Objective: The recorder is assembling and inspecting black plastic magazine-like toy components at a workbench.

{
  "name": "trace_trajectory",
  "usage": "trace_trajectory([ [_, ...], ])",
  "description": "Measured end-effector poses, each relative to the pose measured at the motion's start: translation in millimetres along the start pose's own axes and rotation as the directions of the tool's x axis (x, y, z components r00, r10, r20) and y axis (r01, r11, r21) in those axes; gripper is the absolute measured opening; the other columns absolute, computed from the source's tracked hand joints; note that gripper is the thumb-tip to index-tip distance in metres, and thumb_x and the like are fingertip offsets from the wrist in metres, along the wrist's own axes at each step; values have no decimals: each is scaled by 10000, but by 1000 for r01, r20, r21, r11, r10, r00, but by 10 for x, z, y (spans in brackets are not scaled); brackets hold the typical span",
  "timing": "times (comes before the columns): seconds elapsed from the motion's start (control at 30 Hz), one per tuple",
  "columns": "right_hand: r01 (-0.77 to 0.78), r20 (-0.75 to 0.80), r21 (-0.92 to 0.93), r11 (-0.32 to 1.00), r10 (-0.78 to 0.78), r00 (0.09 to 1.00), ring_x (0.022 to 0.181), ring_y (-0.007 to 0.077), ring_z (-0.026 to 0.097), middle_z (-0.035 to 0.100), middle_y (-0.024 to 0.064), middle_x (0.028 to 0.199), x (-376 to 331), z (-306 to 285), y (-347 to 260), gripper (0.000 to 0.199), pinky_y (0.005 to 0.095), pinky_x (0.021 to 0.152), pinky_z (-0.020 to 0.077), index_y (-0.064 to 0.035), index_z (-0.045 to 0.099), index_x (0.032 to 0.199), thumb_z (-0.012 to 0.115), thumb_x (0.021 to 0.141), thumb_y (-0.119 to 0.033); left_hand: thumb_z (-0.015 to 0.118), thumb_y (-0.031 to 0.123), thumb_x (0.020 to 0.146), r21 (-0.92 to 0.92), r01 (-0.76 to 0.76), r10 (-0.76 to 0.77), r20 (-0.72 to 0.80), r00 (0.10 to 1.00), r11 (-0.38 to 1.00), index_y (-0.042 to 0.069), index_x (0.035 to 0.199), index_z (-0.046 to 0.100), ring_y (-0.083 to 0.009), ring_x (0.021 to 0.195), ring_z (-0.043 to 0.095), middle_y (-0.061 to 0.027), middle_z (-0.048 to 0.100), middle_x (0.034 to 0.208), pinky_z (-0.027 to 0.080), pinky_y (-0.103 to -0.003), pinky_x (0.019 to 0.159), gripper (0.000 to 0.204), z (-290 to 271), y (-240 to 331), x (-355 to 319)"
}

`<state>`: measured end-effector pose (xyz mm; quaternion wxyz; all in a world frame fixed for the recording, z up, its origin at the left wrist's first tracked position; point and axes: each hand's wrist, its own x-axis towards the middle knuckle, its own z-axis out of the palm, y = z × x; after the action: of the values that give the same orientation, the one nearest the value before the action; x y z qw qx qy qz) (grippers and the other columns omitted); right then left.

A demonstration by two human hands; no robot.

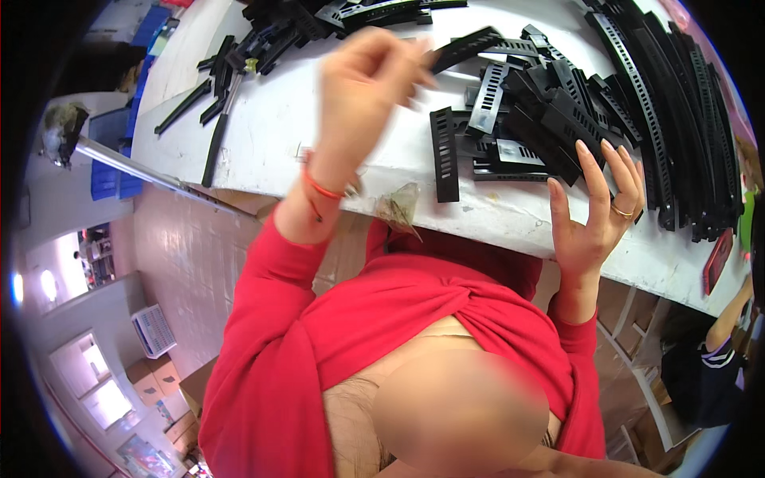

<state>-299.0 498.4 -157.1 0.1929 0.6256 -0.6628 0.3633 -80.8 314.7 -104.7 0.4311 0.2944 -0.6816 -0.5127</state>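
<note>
A black slotted piece (pixel 470 48) is held at one end by the left hand (pixel 410 64), whose fingers are curled and pinched together above the white worktop (pixel 267 151). The piece is narrow and straight-sided, pierced by a row of short slots, and is raised at a slant beside the heap. The right hand (pixel 598 195) is opened wide, with thumb and fingers spread and nothing gripped; whether the heap is touched by its fingertips cannot be told. A smooth ring (pixel 621 212) is worn on one of its fingers, and an orange-red band (pixel 323 183) on the left wrist.

In the heap of slotted pieces (pixel 550 111), short, rigid, dark parts are crossed over one another, some of their faces turned pale and glossy by the light. A single upright piece (pixel 444 155) is laid at the heap's near left edge. To the right, long slotted strips (pixel 673 119) are gathered side by side. A crumpled, translucent scrap (pixel 398 205) is seen at the worktop's front edge. A small reddish mark (pixel 303 153) by the left wrist cannot be read.
</note>
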Motion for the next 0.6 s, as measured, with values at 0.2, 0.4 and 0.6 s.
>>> trace_trajectory([
  [0.2,43,61,67,997,-47,997,1338,295,483,564,66,1398,29,21,-41,503,513,1161,352,-197,724,1268,858,786,-246,744,171,928,657,-119,93,74,993,745,59,1095,769,-168,911,699,-81,746,1052,551,-283,853,203,-985,-448,362],
  [0.4,36,75,41,998,-39,996,1344,295,479,555,63,1407,22,28,-44,489,514,1161,354,-197,723,1264,852,795,-241,779,181,888,769,-280,20,329,944,574,108,1227,725,-193,977,683,-76,724,1051,544,-308,902,351,-1033,-437,541],
  [0.6,26,74,37,999,-29,997,1345,299,482,554,64,1408,34,24,-42,484,517,1162,356,-188,723,1261,850,796,-226,811,133,848,704,-237,-13,329,944,669,78,1117,765,-162,900,672,-61,696,1001,547,-277,830,278,-1072,-386,502],
])
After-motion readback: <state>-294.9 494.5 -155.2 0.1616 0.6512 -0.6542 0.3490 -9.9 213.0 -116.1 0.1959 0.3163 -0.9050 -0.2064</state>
